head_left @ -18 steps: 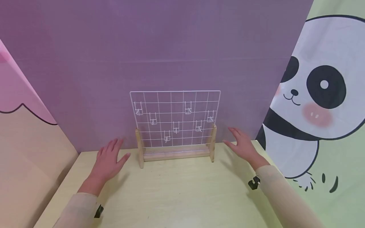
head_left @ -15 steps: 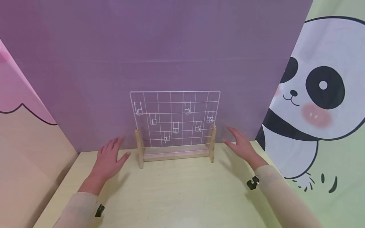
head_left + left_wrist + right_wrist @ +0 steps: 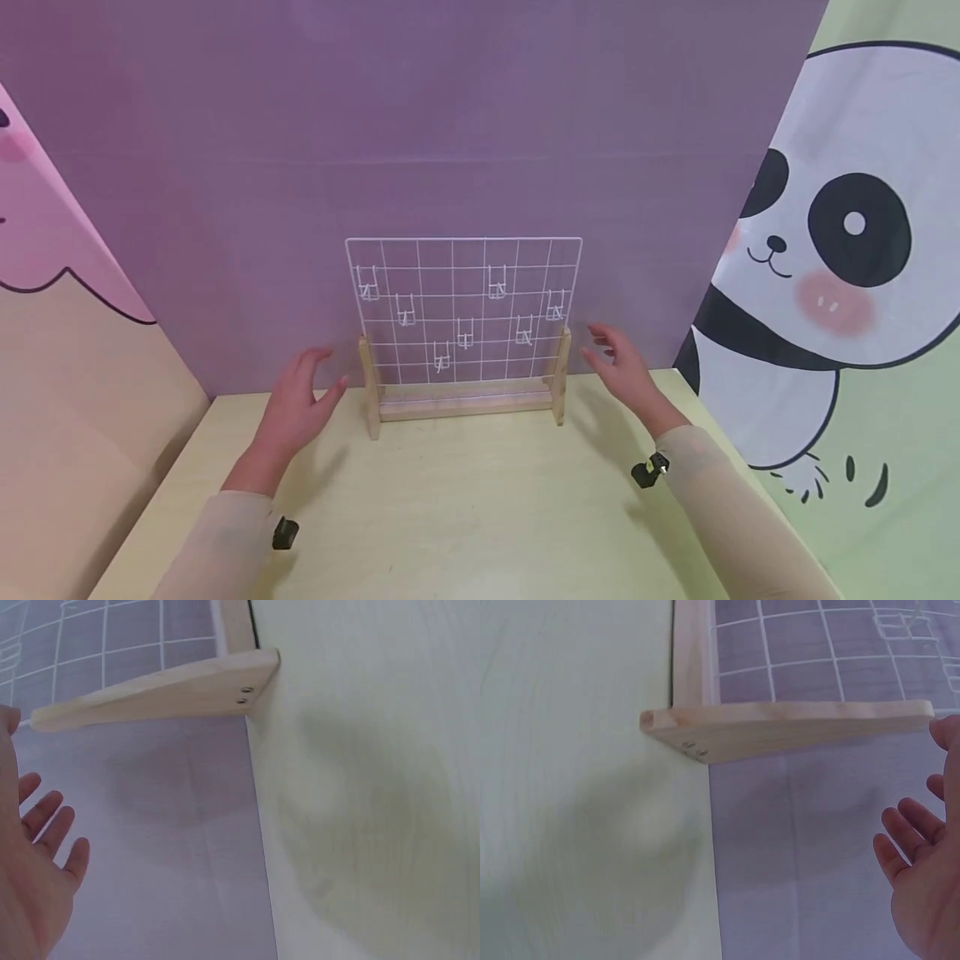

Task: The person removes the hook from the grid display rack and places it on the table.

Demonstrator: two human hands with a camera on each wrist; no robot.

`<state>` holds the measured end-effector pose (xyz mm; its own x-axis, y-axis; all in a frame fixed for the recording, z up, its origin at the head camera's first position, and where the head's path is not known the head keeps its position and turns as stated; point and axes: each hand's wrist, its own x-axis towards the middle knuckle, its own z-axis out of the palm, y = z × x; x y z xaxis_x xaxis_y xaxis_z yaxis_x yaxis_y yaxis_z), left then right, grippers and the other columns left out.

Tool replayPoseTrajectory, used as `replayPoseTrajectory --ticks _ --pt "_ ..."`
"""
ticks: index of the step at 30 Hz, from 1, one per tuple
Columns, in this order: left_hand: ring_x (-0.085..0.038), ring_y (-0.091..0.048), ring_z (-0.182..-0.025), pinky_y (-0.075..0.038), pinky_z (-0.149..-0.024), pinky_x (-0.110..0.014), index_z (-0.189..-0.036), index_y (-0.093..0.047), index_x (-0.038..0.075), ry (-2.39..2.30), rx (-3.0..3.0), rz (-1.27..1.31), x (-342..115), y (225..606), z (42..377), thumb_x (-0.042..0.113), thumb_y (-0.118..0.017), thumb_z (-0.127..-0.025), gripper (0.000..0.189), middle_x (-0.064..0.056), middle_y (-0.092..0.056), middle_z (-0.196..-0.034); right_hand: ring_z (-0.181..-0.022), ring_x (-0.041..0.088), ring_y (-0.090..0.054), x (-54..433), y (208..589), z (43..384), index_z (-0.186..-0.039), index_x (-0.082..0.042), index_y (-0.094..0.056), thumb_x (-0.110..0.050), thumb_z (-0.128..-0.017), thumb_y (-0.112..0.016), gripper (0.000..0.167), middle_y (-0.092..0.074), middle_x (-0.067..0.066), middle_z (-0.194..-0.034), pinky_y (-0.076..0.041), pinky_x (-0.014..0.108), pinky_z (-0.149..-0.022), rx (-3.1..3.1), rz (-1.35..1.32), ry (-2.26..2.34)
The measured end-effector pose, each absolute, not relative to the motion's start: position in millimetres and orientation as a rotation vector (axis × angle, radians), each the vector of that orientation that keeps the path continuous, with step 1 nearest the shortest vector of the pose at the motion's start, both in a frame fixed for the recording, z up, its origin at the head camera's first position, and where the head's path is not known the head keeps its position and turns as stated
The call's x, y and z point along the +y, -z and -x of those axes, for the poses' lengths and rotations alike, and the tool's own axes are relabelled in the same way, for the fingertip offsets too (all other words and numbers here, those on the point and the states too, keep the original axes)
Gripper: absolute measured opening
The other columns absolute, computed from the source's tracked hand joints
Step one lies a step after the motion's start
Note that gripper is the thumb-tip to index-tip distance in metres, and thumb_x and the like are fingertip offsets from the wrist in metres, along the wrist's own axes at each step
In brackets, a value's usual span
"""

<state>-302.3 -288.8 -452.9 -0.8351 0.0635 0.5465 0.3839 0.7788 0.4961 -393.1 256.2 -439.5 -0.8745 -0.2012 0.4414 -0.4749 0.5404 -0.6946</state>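
Note:
A white wire grid rack [image 3: 468,308] stands upright in a pale wooden base [image 3: 465,406] at the back of the table. Several small white wire hooks [image 3: 465,337] hang at different heights on the grid. My left hand [image 3: 292,408] is held to the left of the rack, thumb toward the wooden side post [image 3: 165,694], fingers loosely bent and holding nothing. On the other side, my right hand [image 3: 626,371] hovers beside the right post [image 3: 795,724], its fingers apart and slightly bent around air. Both hands are raised, with shadows falling on the table.
The light wooden table [image 3: 465,508] ends at a purple cloth backdrop [image 3: 465,125] right behind the rack. A panda-printed panel [image 3: 847,250] borders the right side, and a pink and beige printed panel [image 3: 67,400] the left. Small black devices [image 3: 649,471] sit on both wrists.
Both hands have drawn a little inward toward the rack's sides, and their fingers have bent more. The rack stays where it was; the head view has shifted slightly.

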Motion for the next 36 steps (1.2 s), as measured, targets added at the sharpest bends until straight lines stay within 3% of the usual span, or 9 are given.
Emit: replayPoseTrajectory --ticks 11,17,24,36 --pt "-0.048 -0.054 -0.135 -0.045 -0.114 -0.068 -0.147 -0.057 -0.005 1.033 -2.349 0.238 -273 437 309 0.017 -0.07 -0.11 0.046 -0.026 -0.059 -0.144 -0.138 0.052 -0.058 239 434 402 -0.151 0.008 -0.056 -0.008 -0.109 -0.068 0.046 -0.059 0.03 -0.152 -0.044 0.07 -0.117 -2.352 -0.586 -1.413" --pt "-0.045 -0.058 -0.129 -0.049 -0.111 -0.063 -0.141 -0.059 -0.008 1.13 -2.259 0.255 -265 431 315 0.007 -0.071 -0.107 0.04 -0.027 -0.061 -0.136 -0.134 0.045 -0.063 230 434 405 -0.144 0.005 -0.064 -0.01 -0.108 -0.072 0.04 -0.066 0.025 -0.146 -0.05 0.062 -0.115 -2.33 -0.537 -1.494" --pt "-0.04 -0.061 -0.124 -0.051 -0.106 -0.054 -0.136 -0.063 -0.008 1.133 -2.201 0.247 -256 420 318 0.007 -0.072 -0.106 0.034 -0.024 -0.065 -0.131 -0.132 0.043 -0.064 224 434 405 -0.143 0.006 -0.065 -0.009 -0.108 -0.072 0.039 -0.067 0.025 -0.144 -0.053 0.057 -0.114 -2.33 -0.521 -1.532" --pt "-0.039 -0.062 -0.121 -0.05 -0.105 -0.054 -0.134 -0.064 -0.009 1.197 -2.082 0.276 -244 388 331 0.004 -0.072 -0.105 0.032 -0.024 -0.067 -0.128 -0.134 0.042 -0.063 218 424 409 -0.143 0.007 -0.065 -0.011 -0.109 -0.069 0.038 -0.067 0.025 -0.144 -0.051 0.054 -0.117 -2.323 -0.488 -1.573"
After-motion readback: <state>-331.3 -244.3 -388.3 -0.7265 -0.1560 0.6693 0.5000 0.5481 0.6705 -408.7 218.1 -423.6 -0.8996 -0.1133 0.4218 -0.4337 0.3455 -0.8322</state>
